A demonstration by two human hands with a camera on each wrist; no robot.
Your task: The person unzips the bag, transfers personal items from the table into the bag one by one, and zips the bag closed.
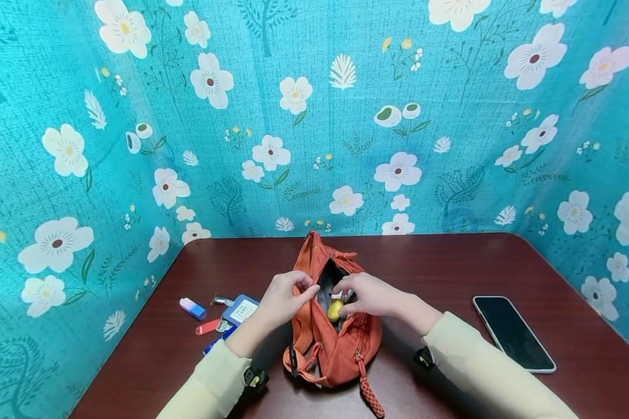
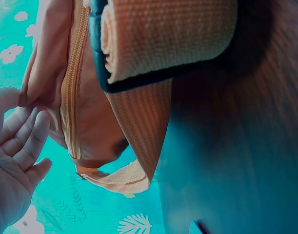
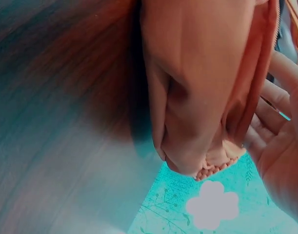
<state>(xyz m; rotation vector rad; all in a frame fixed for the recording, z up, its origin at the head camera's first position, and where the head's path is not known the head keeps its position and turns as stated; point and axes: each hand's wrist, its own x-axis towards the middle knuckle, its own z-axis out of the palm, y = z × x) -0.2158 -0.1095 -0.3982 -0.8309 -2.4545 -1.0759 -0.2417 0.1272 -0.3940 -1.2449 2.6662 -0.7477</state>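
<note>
An orange-red sling bag (image 1: 340, 355) stands on the table with its zipped top spread apart. My left hand (image 1: 289, 298) pinches the left edge of the opening; in the left wrist view, that hand (image 2: 19, 146) holds a fold of the fabric. My right hand (image 1: 369, 295) reaches into the opening from the right, thumb and forefinger apart. Its thumb is next to a yellow rounded item (image 1: 335, 310) inside the bag, and a small white item (image 1: 337, 295) shows near the forefinger. The right wrist view has the right hand's fingers (image 3: 268, 114) at the bag's edge, their tips partly hidden.
Left of the bag lie a blue card holder (image 1: 241, 309), a pink-and-blue stick (image 1: 193, 309) and a red tag (image 1: 207, 327). A phone (image 1: 513, 333) lies at the right. A braided cord (image 1: 369, 393) hangs from the bag's front. A flowered curtain (image 1: 314, 116) stands behind the table.
</note>
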